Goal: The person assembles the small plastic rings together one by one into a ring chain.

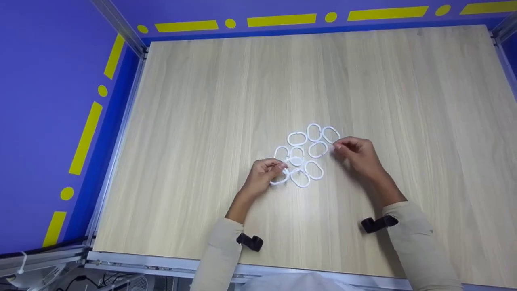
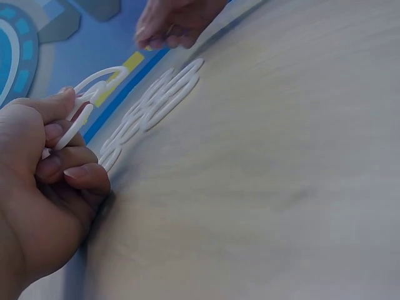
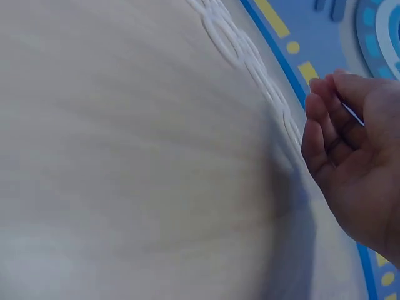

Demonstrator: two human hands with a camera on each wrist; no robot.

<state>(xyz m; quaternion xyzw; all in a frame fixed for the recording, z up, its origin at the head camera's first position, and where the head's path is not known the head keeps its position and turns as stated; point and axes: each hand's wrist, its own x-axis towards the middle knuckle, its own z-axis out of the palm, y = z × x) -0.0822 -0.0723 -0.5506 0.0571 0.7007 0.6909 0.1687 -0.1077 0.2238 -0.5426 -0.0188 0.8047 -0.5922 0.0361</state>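
Observation:
Several white oval plastic shower curtain rings (image 1: pixel 297 145) lie in a cluster on the table, each a loop with a small gap. My left hand (image 1: pixel 260 178) pinches white rings (image 2: pixel 76 129) between thumb and fingers, lifted above the table at the cluster's near left side. How many it holds I cannot tell, as the fingers cover part of them. My right hand (image 1: pixel 357 155) hovers beside the rightmost ring (image 1: pixel 330 127). In the right wrist view its fingers (image 3: pixel 317 134) are loosely bent, thumb near the fingertips, with nothing visible between them.
Pale wood-grain table (image 1: pixel 210 101) surrounds the rings. Blue walls (image 1: pixel 48 101) with yellow marks stand along the left and far edges. Metal framing (image 1: pixel 169 262) borders the near edge. A black strap (image 1: pixel 250 241) is on each sleeve.

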